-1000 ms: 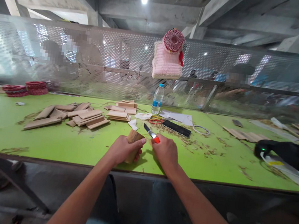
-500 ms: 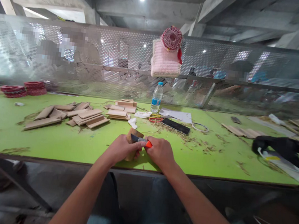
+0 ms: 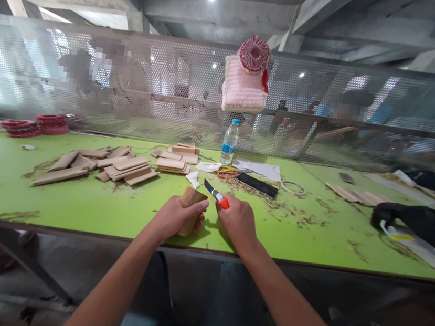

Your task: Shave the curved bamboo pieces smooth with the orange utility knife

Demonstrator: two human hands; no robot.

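My left hand (image 3: pixel 175 215) is wrapped round a curved tan piece (image 3: pixel 192 197), wood or bamboo by its look, held near the table's front edge. Just to the right, my right hand (image 3: pixel 239 219) grips a utility knife (image 3: pixel 219 196) with an orange end. Its dark blade points up and left, apart from the tan piece. My fingers hide the lower part of the piece and most of the knife's handle. Behind the left hand lies a crumpled white tissue (image 3: pixel 192 179).
Loose wooden slats (image 3: pixel 122 166) are heaped at the left, with a small stack (image 3: pixel 171 165) nearer the middle. A water bottle (image 3: pixel 229 142), a black phone (image 3: pixel 257 184) and shavings (image 3: pixel 293 212) lie beyond my hands. A perforated metal screen (image 3: pixel 159 119) closes the table's back.
The knife has moved off the tan piece to the right with my right hand, and its blade now points more upward. My left hand keeps its hold. The view has shifted slightly.
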